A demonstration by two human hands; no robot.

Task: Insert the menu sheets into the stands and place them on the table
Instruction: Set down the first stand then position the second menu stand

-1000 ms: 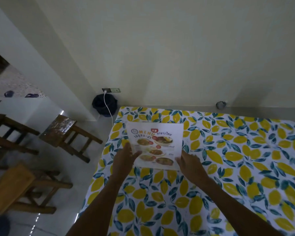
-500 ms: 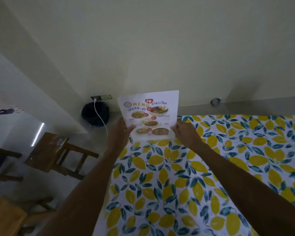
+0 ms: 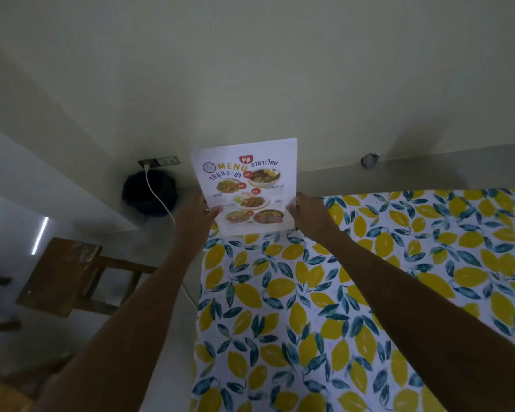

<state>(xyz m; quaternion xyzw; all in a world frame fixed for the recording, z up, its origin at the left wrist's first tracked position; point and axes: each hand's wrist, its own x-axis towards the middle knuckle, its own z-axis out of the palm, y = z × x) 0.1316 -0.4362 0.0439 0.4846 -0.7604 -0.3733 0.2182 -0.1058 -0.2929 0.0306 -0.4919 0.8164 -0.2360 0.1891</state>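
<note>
A white menu sheet (image 3: 247, 185) with food pictures and the word MENU stands upright at the far left corner of the table (image 3: 354, 307), which has a lemon-print cloth. My left hand (image 3: 195, 215) grips its lower left edge and my right hand (image 3: 308, 212) grips its lower right edge. Its bottom edge is at the tabletop. I cannot tell whether a clear stand encloses the sheet.
A cream wall rises behind the table. A wall socket (image 3: 159, 162) with a white cable (image 3: 158, 197) and a dark round object (image 3: 149, 191) are at the left. A wooden stool (image 3: 69, 275) stands on the floor left of the table.
Both hands carried the menu sheet from lying over the tablecloth up and away to the table's far left corner, where it now stands upright.
</note>
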